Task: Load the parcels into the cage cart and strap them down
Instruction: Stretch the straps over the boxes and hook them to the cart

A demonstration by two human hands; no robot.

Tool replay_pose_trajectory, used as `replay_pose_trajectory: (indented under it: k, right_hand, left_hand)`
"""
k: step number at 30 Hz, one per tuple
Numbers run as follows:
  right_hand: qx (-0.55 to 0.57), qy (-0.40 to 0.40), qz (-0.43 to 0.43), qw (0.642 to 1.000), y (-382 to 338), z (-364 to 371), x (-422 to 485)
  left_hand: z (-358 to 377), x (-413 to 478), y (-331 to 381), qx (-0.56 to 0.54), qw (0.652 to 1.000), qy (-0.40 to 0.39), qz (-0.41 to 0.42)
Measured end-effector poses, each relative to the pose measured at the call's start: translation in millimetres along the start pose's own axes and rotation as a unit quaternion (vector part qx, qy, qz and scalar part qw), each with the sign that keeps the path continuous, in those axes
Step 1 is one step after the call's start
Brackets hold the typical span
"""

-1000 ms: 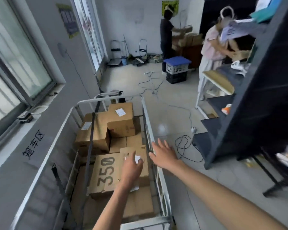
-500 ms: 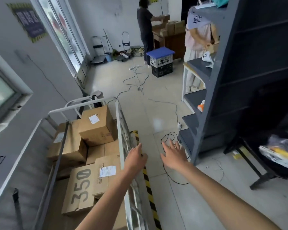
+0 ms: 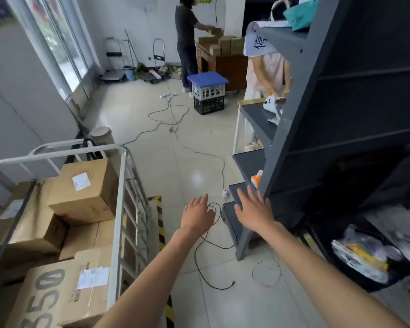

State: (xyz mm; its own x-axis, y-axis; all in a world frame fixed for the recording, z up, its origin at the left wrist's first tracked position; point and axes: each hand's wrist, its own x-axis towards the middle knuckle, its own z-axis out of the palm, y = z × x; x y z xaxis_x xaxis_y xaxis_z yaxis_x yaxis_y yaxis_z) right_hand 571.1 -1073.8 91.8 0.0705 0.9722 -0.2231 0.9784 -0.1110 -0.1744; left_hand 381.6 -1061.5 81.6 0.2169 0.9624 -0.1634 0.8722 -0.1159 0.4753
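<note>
Tiled floor (image 3: 152,129) bears cage cart (image 3: 118,209) holding parcels (image 3: 85,192); left hand (image 3: 198,216), right hand (image 3: 255,213) grip spread.

So both hands are off the cage cart (image 3: 117,209) now. A second ago the left hand (image 3: 198,215) was sitting on the label of the 350 box (image 3: 57,292) and the right hand (image 3: 255,213) hung over the cart's right edge. Now both are out over the floor cable (image 3: 206,275), empty, fingers loose, with the right one in front of the grey shelf unit (image 3: 294,114) at 3 o'clock. The view swung right too, so the cart slid off to 8 o'clock.
</note>
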Motion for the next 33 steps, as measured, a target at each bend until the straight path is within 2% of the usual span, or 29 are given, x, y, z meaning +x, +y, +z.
replay_pose_trajectory:
  k: [8, 14, 21, 27, 33]
  right_hand:
    - [-0.028, -0.040, -0.095, 0.994, -87.0, 1.2, 163.9]
    - [-0.019, -0.073, -0.113, 0.991, -169.0, -17.1, 299.5]
    - [-0.014, -0.092, -0.123, 0.988, -226.9, -39.2, 443.2]
    - [-0.019, -0.122, -0.174, 0.977, -295.2, -28.0, 587.6]
    - [-0.049, -0.179, -0.284, 0.941, -413.1, -27.2, 714.4]
  left_hand:
    - [-48.9, 127.9, -83.6, 0.037, 0.997, 0.037, -0.064]
    - [-102.0, 252.0, -148.8, 0.067, 0.992, 0.036, -0.102]
    - [-154.5, 375.8, -207.9, 0.072, 0.986, 0.035, -0.143]
    - [-188.1, 478.8, -290.8, 0.069, 0.971, 0.040, -0.224]
    - [-234.2, 551.2, -374.4, -0.008, 0.928, 0.078, -0.364]
